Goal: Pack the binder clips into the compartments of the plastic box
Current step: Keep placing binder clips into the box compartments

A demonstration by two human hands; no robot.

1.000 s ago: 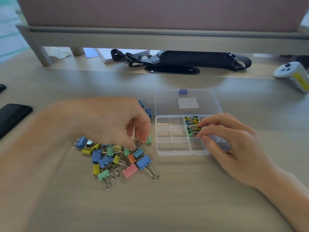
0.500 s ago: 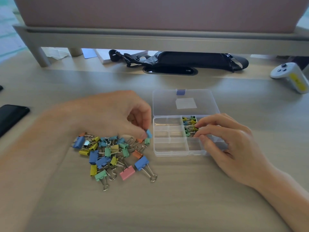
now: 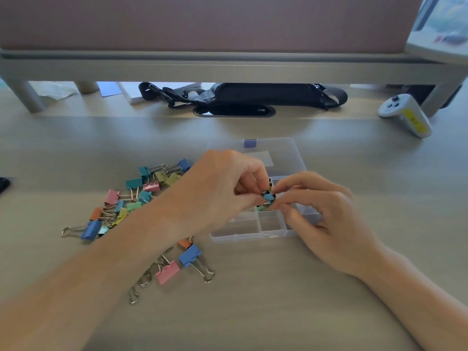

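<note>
Head view. I rate task as early stage. One compartment of plastic box [image 3: 253,234] holds a small cluster of clips, and near compartments in sight hold none. Main heap of binder clips [image 3: 134,184] lies on bench [image 3: 253,312] left of box.

Left hand [image 3: 222,188] pinches blue clip [image 3: 269,197] over stocked compartment. Right hand [image 3: 329,224] pinches same clip from right.

Clip body runs roughly left-right. Handles hidden, so cannot tell which way it points. Box long axis left-right, lid open on far side.
</note>
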